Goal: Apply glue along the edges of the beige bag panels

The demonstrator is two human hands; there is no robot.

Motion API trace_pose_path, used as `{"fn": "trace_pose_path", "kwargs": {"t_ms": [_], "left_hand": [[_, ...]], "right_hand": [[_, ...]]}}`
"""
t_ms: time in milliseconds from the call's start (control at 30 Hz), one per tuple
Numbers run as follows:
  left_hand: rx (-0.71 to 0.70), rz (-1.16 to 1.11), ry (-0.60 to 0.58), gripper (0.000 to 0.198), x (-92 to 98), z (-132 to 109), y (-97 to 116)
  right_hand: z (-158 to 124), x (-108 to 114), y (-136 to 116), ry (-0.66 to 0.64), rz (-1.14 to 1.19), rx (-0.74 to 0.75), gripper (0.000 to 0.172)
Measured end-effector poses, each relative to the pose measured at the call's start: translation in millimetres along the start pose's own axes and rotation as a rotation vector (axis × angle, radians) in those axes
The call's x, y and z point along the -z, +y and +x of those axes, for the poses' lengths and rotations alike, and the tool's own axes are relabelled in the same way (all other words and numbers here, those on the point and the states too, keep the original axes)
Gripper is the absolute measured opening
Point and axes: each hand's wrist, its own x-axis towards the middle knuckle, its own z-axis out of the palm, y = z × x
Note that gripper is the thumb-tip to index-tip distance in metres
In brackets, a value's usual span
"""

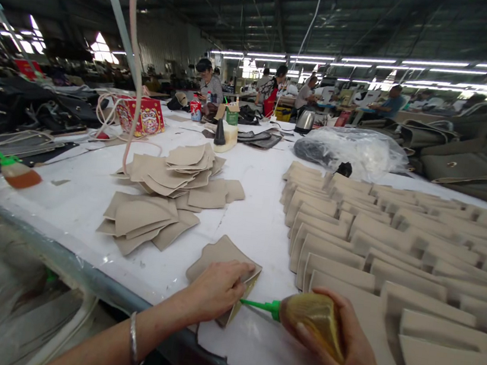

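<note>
My left hand [221, 287] grips a beige leather-like piece [222, 251] near the table's front edge, its index finger lying across the top and the other fingers curled. The piece's right edge shows a yellowish strip. In my right hand [353, 352] is a squeeze bottle [313, 317] of amber liquid, lying nearly level with its green nozzle pointing left. The nozzle tip is at the piece's edge, close beside my left fingers; whether it touches I cannot tell. Loose stacks of similar beige pieces [144, 217] lie beyond my left hand.
Rows of overlapping beige pieces [343, 243] cover the table's right side. A second green-capped bottle [20, 174] lies at the left. Farther back are a red patterned box [144, 115], a clear plastic bag [359, 150] and a kettle [306, 121]. Several people work beyond.
</note>
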Motion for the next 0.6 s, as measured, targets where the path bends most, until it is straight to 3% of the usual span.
{"fn": "trace_pose_path", "kwargs": {"t_ms": [200, 500, 600], "left_hand": [[-0.015, 0.006, -0.009, 0.046, -0.9, 0.0, -0.1], [-0.006, -0.003, -0.017, 0.047, -1.3, 2.5, -0.1], [-0.016, -0.012, -0.015, 0.047, -1.7, 4.0, -1.6]], "right_hand": [[-5.3, -2.5, 0.8, -0.104, 0.069, -0.028, 0.048], [27.8, 8.9, 1.5, 0.123, -0.131, 0.158, 0.043], [30.8, 9.3, 1.0, 0.138, -0.139, 0.179, 0.044]]}}
